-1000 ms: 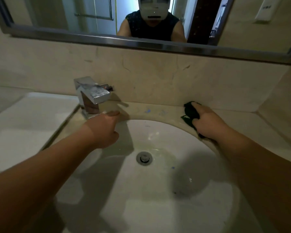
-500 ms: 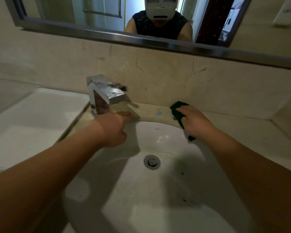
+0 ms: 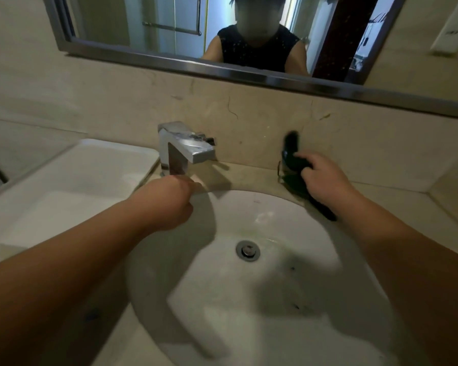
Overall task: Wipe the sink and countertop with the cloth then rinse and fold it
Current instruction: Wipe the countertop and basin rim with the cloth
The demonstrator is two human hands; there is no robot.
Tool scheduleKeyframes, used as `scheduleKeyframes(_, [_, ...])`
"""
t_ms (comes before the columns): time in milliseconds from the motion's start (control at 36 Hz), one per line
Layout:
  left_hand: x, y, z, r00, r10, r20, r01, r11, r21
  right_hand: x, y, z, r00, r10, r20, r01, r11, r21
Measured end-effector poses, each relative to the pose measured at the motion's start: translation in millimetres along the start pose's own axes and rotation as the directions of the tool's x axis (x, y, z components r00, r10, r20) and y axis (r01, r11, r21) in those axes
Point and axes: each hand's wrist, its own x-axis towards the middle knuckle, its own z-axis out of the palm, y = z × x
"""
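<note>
A dark green cloth (image 3: 292,165) is bunched in my right hand (image 3: 324,178), pressed on the beige countertop (image 3: 251,175) behind the sink's right rim; its upper end flips up against the backsplash. The round white sink (image 3: 249,299) fills the lower middle, with a metal drain (image 3: 247,250) at its centre and small dark specks on the right slope. My left hand (image 3: 171,200) rests as a loose fist on the sink's back-left rim, just below the square chrome faucet (image 3: 184,149). No water runs from the faucet.
A white rectangular tray-like surface (image 3: 72,180) adjoins the counter on the left. A metal-framed mirror (image 3: 249,72) hangs above the marble backsplash (image 3: 249,122) and reflects a person in a dark sleeveless top. The side wall closes in at the right.
My right hand has swept the cloth along the counter behind the sink, left and then back right, and one end now flips up the backsplash. My left hand has stayed by the faucet.
</note>
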Motion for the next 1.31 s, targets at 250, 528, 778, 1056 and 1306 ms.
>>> scheduleKeyframes(250, [2, -12, -4, 1.000, -0.009, 0.028, 0.009, 1.000, 0.006, 16, -17, 58, 0.974, -0.050, 0.221, 0.103, 0.967, -0.232])
scheduleKeyframes(528, [-5, -7, -11, 0.999, -0.010, 0.049, 0.011, 1.000, -0.022, 13, -84, 116, 0.910, -0.293, 0.294, 0.355, 0.916, -0.187])
scheduleKeyframes(778, [-11, 7, -12, 0.999, -0.020, 0.029, 0.022, 0.997, -0.076, 13, -55, 103, 0.909, -0.246, 0.337, 0.345, 0.897, -0.276])
scheduleKeyframes(1056, [-8, 11, -7, 1.000, -0.024, -0.001, 0.024, 1.000, -0.013, -22, 31, 9, 0.956, 0.056, 0.288, 0.099, 0.863, -0.496])
scheduleKeyframes(1306, [-17, 17, -2, 0.999, -0.005, 0.034, 0.004, 1.000, 0.011, -76, 84, -31, 0.973, 0.213, 0.093, -0.099, 0.744, -0.660])
